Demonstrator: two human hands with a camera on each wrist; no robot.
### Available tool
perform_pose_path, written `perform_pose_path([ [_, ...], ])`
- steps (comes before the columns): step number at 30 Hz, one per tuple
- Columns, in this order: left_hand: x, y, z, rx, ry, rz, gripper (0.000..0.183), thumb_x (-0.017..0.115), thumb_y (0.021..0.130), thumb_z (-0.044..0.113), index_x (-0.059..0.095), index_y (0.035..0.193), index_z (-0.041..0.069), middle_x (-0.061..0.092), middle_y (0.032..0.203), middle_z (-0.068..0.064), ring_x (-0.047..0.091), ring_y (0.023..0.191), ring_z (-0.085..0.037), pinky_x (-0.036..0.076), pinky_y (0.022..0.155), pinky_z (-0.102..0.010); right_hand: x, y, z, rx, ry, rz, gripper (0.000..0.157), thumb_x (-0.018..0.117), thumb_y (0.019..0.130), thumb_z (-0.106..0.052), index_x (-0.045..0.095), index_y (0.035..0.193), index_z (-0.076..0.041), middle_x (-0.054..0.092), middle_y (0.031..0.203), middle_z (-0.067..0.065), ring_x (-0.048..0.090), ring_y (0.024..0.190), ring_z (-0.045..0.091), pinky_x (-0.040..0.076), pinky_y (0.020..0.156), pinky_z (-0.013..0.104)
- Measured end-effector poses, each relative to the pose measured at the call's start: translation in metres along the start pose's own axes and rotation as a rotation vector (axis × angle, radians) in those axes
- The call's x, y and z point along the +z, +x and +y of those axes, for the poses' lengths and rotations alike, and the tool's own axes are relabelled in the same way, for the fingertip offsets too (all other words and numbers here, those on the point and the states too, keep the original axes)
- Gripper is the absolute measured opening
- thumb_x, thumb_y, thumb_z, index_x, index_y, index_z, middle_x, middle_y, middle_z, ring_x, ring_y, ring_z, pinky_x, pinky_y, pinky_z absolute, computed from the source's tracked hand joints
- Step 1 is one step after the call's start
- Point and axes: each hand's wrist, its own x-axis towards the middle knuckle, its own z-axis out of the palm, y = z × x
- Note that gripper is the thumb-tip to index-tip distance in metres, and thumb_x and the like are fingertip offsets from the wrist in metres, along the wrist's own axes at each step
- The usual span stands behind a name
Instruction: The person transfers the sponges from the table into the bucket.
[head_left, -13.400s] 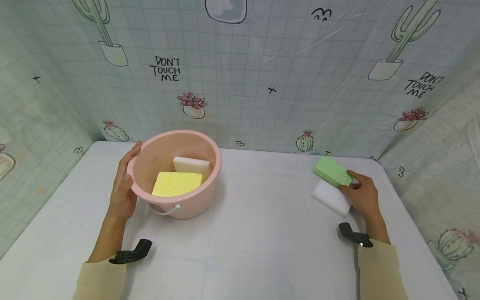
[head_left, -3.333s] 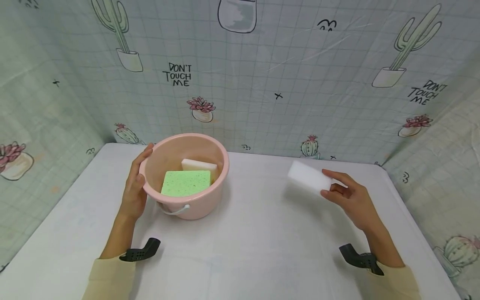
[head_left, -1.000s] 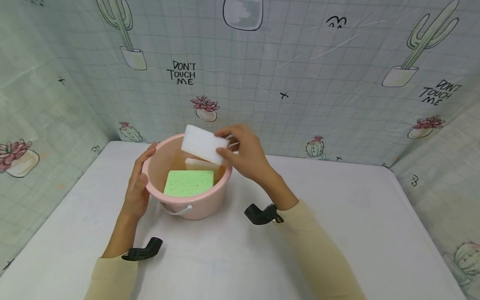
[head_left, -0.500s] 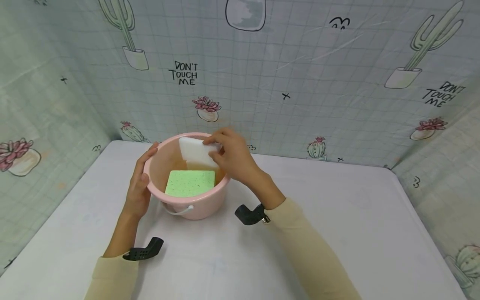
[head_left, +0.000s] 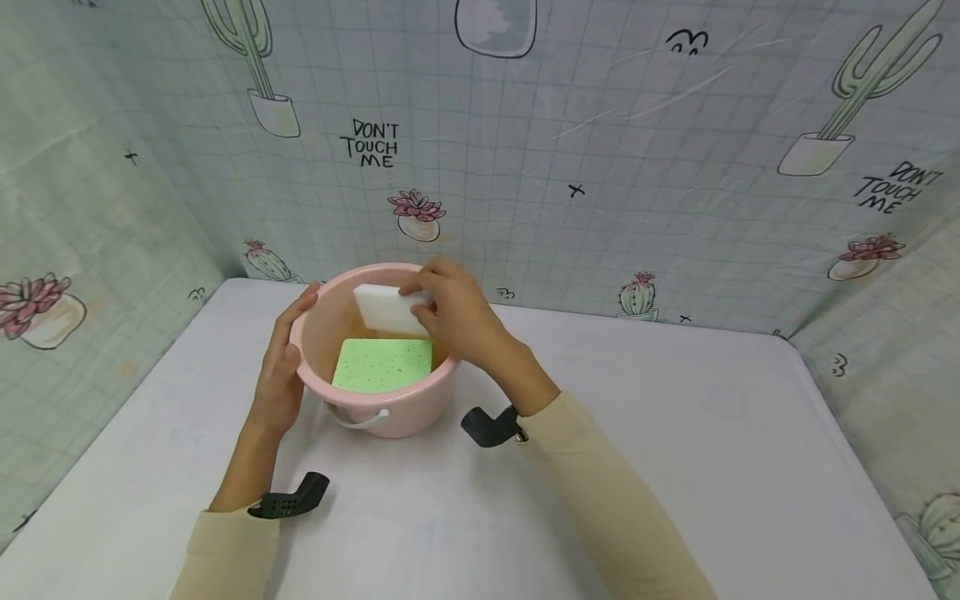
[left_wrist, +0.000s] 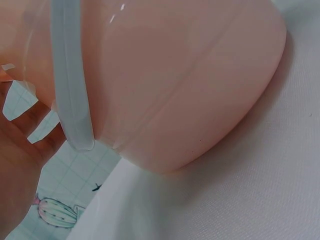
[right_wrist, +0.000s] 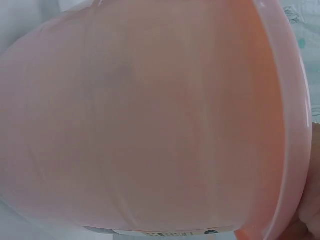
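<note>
A pink bucket (head_left: 408, 408) stands on the white table at left of centre in the head view. My left hand (head_left: 279, 375) holds its left side, fingers and thumb at the rim. In the left wrist view the left hand (left_wrist: 20, 160) shows beside the bucket wall and its pale handle (left_wrist: 72, 90). Inside the bucket, my right hand (head_left: 461, 317) pinches a white sponge (head_left: 382, 308) by its right end. A green sponge (head_left: 382, 365) lies at the front of the bucket. The right wrist view shows mostly bucket wall (right_wrist: 150, 115), with part of the right hand (right_wrist: 311, 195) at the edge.
The white table (head_left: 637, 433) extends right and forward of the bucket. A curtain (head_left: 525, 150) printed with cacti hangs behind the table and along both sides. Black wrist cameras sit on the left wrist (head_left: 288, 497) and right wrist (head_left: 491, 427).
Earlier the green sponge went from the table into the bucket, over a yellow one. My right hand then carried the white sponge left and lowered it inside. The left hand stayed on the bucket.
</note>
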Motion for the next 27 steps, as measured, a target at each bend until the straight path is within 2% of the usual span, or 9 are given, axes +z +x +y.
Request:
perform_pose_path([
  [5,0.001,-0.001,0.0,0.007,-0.015,-0.003,0.062,0.049,0.094,0.041,0.036,0.146,0.01,0.02,0.157,-0.008,0.012,0.143,-0.025,0.016,0.113,-0.039,-0.001,-0.002,0.001,0.003,-0.024,-0.024,0.017,0.063,0.089,-0.002,0.07,0.105,-0.004,0.057,0.1,0.006,0.056,0.09,0.017,0.047,0.075,0.018],
  [9,0.002,-0.002,0.001,0.007,-0.004,-0.002,0.063,0.05,0.094,0.042,0.036,0.146,0.01,0.02,0.157,-0.007,0.012,0.143,-0.025,0.016,0.113,-0.039,-0.004,-0.005,0.002,0.013,0.003,-0.033,0.018,0.062,0.09,-0.003,0.07,0.107,-0.003,0.059,0.101,0.005,0.056,0.091,0.016,0.047,0.076,0.018],
  [13,0.001,-0.002,0.0,0.002,-0.002,-0.001,0.063,0.049,0.094,0.042,0.036,0.147,0.01,0.02,0.157,-0.007,0.013,0.143,-0.025,0.015,0.113,-0.039,-0.01,-0.011,0.002,0.015,0.031,-0.012,0.019,0.061,0.091,-0.005,0.07,0.108,-0.003,0.061,0.103,0.004,0.058,0.089,0.015,0.048,0.076,0.019],
  [18,-0.003,-0.001,0.002,-0.02,0.027,-0.013,0.063,0.049,0.095,0.041,0.033,0.149,0.012,0.021,0.157,-0.006,0.017,0.142,-0.025,0.018,0.113,-0.039,-0.02,-0.023,0.004,-0.03,0.033,0.04,0.019,0.063,0.091,-0.011,0.071,0.107,-0.005,0.06,0.098,0.001,0.056,0.087,0.014,0.049,0.075,0.021],
  [23,-0.011,-0.001,0.008,-0.04,0.103,-0.025,0.058,0.048,0.097,0.032,0.033,0.149,0.013,0.024,0.156,-0.004,0.017,0.142,-0.021,0.015,0.113,-0.036,-0.028,-0.041,0.014,-0.093,-0.009,0.056,0.019,0.06,0.093,-0.014,0.07,0.108,-0.006,0.06,0.099,0.002,0.052,0.092,0.014,0.048,0.075,0.023],
  [27,-0.017,-0.003,0.015,-0.092,0.236,-0.02,0.054,0.044,0.099,0.024,0.031,0.15,0.016,0.027,0.155,-0.003,0.024,0.14,-0.018,0.024,0.108,-0.027,-0.036,-0.06,0.022,-0.071,-0.02,0.045,0.023,0.061,0.094,-0.02,0.067,0.114,-0.009,0.059,0.108,0.0,0.05,0.098,0.013,0.048,0.079,0.024],
])
